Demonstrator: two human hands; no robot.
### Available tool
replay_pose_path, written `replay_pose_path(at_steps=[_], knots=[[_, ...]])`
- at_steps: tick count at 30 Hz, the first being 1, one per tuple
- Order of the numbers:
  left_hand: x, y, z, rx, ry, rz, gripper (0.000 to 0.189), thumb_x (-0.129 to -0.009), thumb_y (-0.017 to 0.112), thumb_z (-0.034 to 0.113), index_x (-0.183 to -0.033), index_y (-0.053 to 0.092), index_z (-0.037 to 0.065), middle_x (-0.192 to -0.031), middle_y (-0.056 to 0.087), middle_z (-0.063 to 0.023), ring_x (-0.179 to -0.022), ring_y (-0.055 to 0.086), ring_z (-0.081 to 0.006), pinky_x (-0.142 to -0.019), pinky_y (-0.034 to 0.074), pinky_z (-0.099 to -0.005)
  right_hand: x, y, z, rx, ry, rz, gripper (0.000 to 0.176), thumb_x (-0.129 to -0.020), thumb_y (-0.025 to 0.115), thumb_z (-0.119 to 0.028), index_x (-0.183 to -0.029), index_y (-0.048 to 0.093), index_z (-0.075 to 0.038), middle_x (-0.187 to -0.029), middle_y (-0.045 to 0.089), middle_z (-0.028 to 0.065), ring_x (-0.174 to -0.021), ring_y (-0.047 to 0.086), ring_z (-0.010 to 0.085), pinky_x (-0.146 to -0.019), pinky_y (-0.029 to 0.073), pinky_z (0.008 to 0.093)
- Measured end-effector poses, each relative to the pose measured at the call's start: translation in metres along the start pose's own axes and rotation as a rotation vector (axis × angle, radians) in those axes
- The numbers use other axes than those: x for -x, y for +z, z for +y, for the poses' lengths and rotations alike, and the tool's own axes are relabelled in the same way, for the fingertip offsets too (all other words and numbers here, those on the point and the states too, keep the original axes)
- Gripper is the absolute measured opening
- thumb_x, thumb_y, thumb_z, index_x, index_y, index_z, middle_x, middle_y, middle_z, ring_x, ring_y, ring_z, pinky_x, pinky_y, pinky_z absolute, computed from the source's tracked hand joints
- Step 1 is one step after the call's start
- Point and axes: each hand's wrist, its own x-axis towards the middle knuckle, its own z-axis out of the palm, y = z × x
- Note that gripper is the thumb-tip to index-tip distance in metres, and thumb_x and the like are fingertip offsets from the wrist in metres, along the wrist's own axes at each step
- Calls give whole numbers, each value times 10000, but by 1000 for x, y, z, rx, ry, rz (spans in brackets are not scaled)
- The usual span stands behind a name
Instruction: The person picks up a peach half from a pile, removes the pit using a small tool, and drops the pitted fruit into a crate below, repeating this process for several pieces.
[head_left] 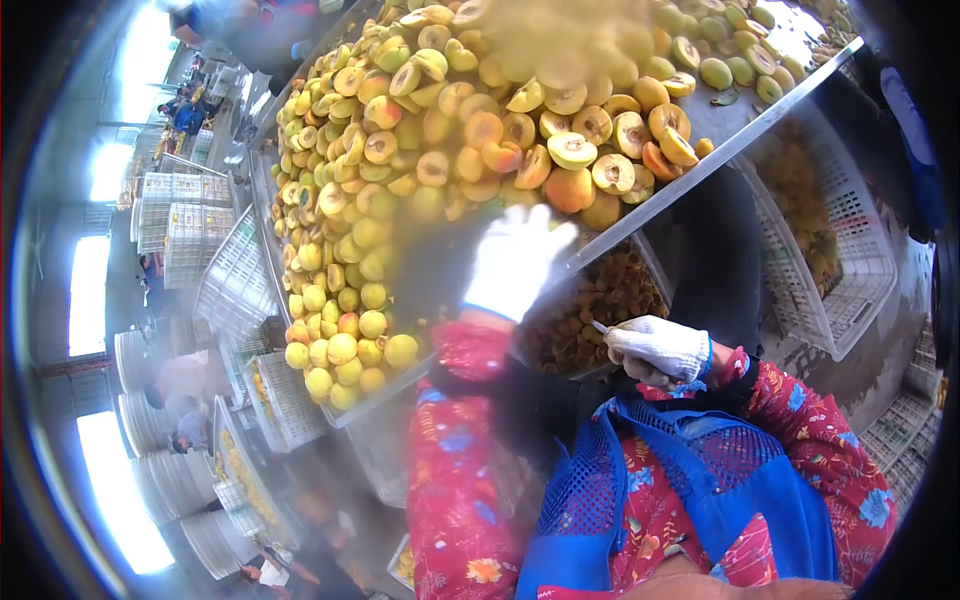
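My left hand (515,262), in a white glove, is stretched over the near side of a metal-edged table (730,145), with its fingers extended towards halved yellow-orange stone fruit (573,150) that look like apricots or peaches. Nothing shows in it, though glare blurs the fingers. Closer to my body, my right hand (660,348), also gloved, is closed around a small thin tool (600,327). Only its pale tip sticks out, so its kind cannot be told. Below the table edge, between the hands, lies a container of brownish fruit scraps or stones (610,290).
Whole yellow fruit (343,348) lies at the table's left corner. A white plastic crate (850,300) with brownish contents stands at right. Stacked crates (180,215), round white tubs (165,485) and several people are at left. Haze blurs the view's middle.
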Motion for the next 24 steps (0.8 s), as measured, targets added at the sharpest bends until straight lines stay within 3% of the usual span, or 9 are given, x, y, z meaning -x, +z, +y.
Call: replay_pose_path(at_steps=[3,6,9,10,13,15,17,22,24], knots=[[44,-4,-34,42,-218,-125,409,-894,616,256,-1290,600,152,-1211,637,-138,-975,652,-350,-873,547,-464,1,-5,5,-61,-15,-41,397,-1027,574,-439,-916,566,-58,-559,483,-20,-396,430,66,-345,329,230],[101,21,-64,234,-517,103,380,-925,591,258,-1266,591,91,-1017,685,-138,-818,674,-302,-759,575,-428,2,3,-5,65,-37,10,366,-1035,557,-423,-933,561,-72,-570,491,-20,-396,429,64,-342,328,227],[118,-4,-32,1443,-1008,366,330,-952,573,262,-1212,595,60,-847,674,-114,-653,648,-230,-582,542,-363,3,23,-25,414,-121,142,340,-1052,512,-391,-964,572,-68,-624,548,26,-441,501,119,-408,406,283],[125,2,-23,1767,-932,480,292,-948,577,277,-1140,610,60,-795,639,-71,-563,589,-160,-466,460,-297,1,32,-29,549,-210,177,346,-1055,503,-381,-980,590,-55,-647,579,62,-472,551,170,-447,447,327],[124,-2,19,2113,-953,478,331,-1005,558,441,-1111,613,133,-723,576,1,-540,521,-121,-446,397,-256,-4,50,-37,857,-558,228,281,-1041,522,-294,-1016,602,-25,-697,624,166,-601,639,348,-569,502,426],[120,1,46,2185,-1066,444,432,-1030,484,548,-1120,615,146,-725,565,13,-542,513,-120,-448,377,-248,-8,61,-37,940,-677,269,244,-1032,544,-266,-1031,603,-29,-711,633,183,-616,643,382,-561,501,433],[123,6,60,2215,-903,339,536,-1054,361,593,-1184,609,136,-802,606,-12,-549,528,-129,-439,384,-239,-11,65,-40,960,-669,375,252,-987,622,-266,-1080,599,-32,-739,650,202,-647,663,396,-570,513,442],[115,2,103,1795,-754,480,448,-1074,468,425,-1322,550,61,-893,675,-86,-631,599,-127,-544,453,-247,-33,69,-34,992,-731,624,324,-918,702,-276,-1106,620,-25,-774,676,218,-659,674,401,-590,530,450],[111,-2,108,1501,-818,453,445,-1063,517,345,-1379,497,32,-1089,683,-162,-888,677,-225,-781,539,-321,-46,68,-24,996,-776,698,299,-907,696,-240,-1090,648,-8,-788,677,229,-675,671,410,-608,531,448]])
